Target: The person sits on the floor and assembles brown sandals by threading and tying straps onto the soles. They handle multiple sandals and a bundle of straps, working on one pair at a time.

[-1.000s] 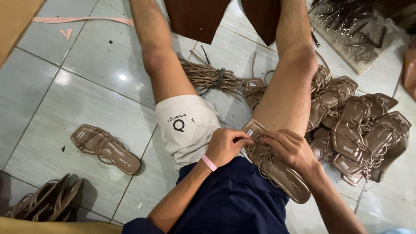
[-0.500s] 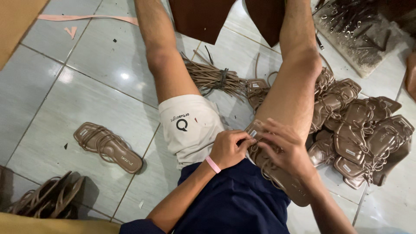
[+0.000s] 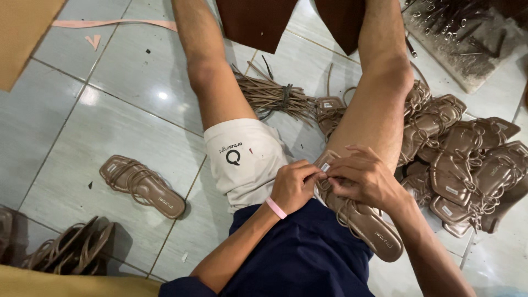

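A brown strappy sandal [image 3: 367, 226] lies across my lap, toe end up near my right knee. My left hand [image 3: 294, 186], with a pink band on its wrist, pinches the straps at the sandal's toe end. Meeting it from the right, my right hand [image 3: 363, 179] grips the same straps, fingers curled over them. The fingertips of both hands touch, and they hide the toe end of the sandal. I sit on a grey tiled floor [image 3: 126, 93] with bare legs stretched forward.
A pile of several matching sandals [image 3: 467, 165] lies right of my right leg. One finished sandal [image 3: 142, 186] sits on the floor to the left, more [image 3: 71, 247] at the lower left. A bundle of brown cords [image 3: 275, 98] lies between my legs. Cardboard [image 3: 25, 33] fills the top-left corner.
Both hands stay on the sandal's toe straps with small finger shifts. The view has tilted slightly. Nothing else moved.
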